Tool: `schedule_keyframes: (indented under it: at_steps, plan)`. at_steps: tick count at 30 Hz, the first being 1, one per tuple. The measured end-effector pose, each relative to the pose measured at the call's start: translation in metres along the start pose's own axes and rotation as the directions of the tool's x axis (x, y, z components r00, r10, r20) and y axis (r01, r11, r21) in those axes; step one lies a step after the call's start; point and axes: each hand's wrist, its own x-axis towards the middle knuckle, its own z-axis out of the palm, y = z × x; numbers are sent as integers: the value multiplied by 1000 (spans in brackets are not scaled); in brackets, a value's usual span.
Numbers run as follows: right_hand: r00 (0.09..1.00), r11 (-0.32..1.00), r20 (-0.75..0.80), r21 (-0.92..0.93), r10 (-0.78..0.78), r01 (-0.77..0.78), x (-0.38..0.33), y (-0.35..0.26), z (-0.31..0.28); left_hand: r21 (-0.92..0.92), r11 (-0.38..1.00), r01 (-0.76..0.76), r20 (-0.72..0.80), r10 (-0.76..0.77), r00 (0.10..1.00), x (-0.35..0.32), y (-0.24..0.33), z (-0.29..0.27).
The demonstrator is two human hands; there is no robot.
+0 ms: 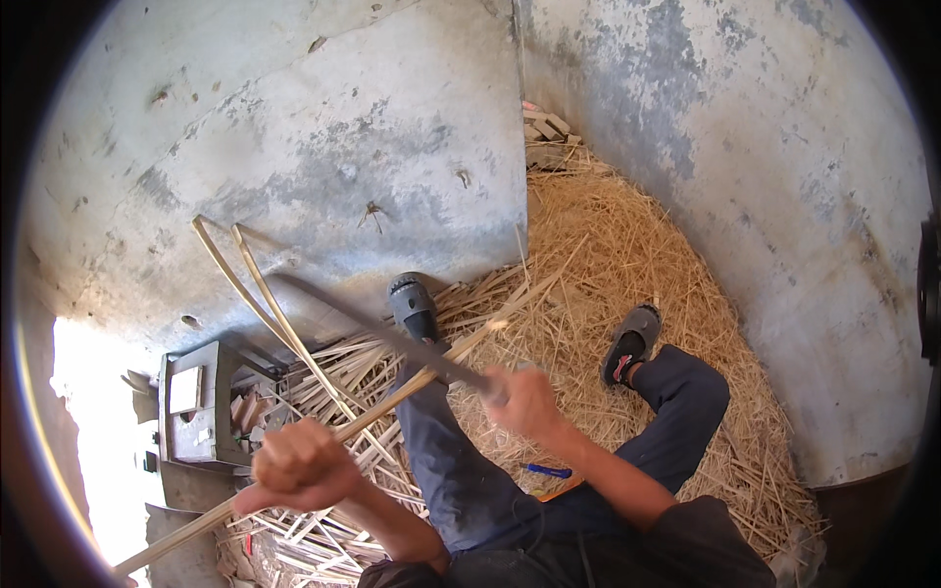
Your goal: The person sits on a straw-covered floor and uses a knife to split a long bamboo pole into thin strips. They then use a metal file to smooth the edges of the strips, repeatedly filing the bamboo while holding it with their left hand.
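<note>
My left hand (299,465) is closed around a long pale bamboo strip (412,385), which slants from the lower left up to the right across my left leg. In my closed right hand (529,402) is a long dark knife (377,331), blurred by motion. Its blade points up and left toward the wall and crosses over the bamboo strip. The strip's far end lies above the heap of shavings (598,230). Where blade and strip cross, I cannot tell whether they touch.
Two bent bamboo strips (257,284) lean on the wall (323,147) at the left. A worn wooden stool (201,446) lies beside split strips (314,539). A blue-handled tool (549,471) rests between my legs. Brick pieces (549,127) are piled in the far corner.
</note>
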Motion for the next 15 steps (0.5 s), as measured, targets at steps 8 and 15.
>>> schedule_keyframes:
  at_steps: [8, 15]
  plan:
    - [899, 898, 18, -58, 438, -436, 14, 136, -3, 72, 997, -14, 31, 12, 999, 7, 43, 3]
    - [850, 817, 182, 237, 494, -525, 13, 100, -2, 51, 999, -4, 82, 0, 997, 11, 37, -2]
